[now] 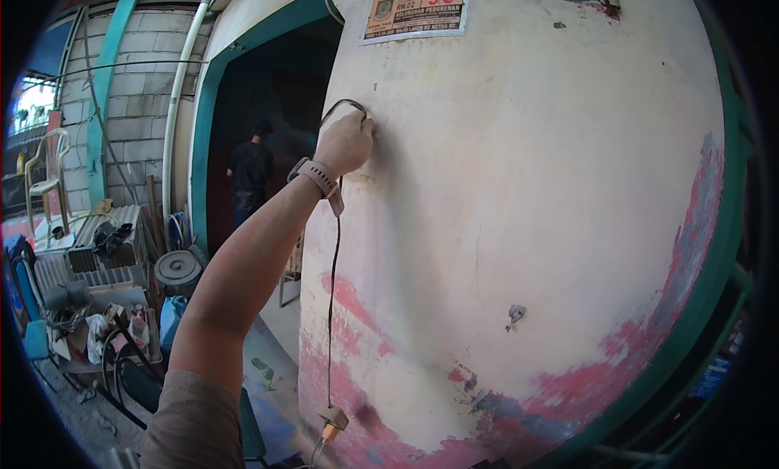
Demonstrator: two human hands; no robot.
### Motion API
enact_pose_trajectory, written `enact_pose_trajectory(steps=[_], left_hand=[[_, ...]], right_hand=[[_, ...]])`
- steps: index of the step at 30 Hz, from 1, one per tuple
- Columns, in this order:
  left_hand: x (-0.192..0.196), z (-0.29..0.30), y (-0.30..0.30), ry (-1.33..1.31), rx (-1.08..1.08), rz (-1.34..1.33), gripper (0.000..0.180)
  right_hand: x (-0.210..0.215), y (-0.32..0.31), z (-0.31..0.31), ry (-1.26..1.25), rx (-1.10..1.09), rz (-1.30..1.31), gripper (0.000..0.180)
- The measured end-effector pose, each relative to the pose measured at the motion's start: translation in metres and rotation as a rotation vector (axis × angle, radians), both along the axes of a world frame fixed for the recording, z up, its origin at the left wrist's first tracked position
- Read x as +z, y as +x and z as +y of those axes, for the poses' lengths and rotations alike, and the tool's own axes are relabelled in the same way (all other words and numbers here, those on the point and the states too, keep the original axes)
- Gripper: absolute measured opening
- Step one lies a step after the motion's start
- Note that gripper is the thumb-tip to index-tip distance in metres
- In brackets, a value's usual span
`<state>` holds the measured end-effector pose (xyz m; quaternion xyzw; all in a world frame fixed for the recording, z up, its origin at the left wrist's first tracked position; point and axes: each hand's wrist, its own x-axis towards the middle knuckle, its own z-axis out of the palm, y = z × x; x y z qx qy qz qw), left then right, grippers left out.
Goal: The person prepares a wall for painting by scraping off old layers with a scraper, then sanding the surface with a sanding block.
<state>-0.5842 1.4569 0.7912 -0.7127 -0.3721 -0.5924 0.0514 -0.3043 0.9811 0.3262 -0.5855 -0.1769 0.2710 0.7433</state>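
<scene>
My left hand (pixel 345 144), with a pale watch (pixel 318 175) on its wrist, is raised against the cream wall (pixel 519 193). Its fingers are closed on a thin black cable (pixel 333 282), which bends in a small loop above the knuckles. Below the hand the cable hangs down along the wall's left edge. At its lower end is a beige plug or socket piece (pixel 333 422) with an orange part, and more cord leads off the bottom of the picture. My fingertips are partly hidden by the hand itself. My right hand is out of view.
Left of the wall, a person in dark clothes (pixel 250 173) stands in the teal-framed doorway (pixel 209 136). Further left are a lidded bin (pixel 178 268), a plastic chair (pixel 49 173) and piled clutter. A metal sign (pixel 415 13) is fixed up high; red and grey paint peels lower down.
</scene>
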Motion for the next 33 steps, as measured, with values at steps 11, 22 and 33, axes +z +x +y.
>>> enact_pose_trajectory(steps=[11, 22, 33], left_hand=[[-0.069, -0.047, 0.010, 0.108, -0.256, -0.457, 0.046], [-0.391, -0.295, 0.111, -1.373, -1.541, -0.282, 0.070], [-0.443, -0.319, 0.070, -1.893, -1.471, -0.363, 0.036]], right_hand=[[0.015, -0.014, -0.013, 0.038, -0.041, -0.011, 0.029], [0.063, -0.056, 0.012, 0.057, -0.100, 0.202, 0.033], [0.056, -0.086, 0.043, -0.109, -0.094, 0.166, 0.041]])
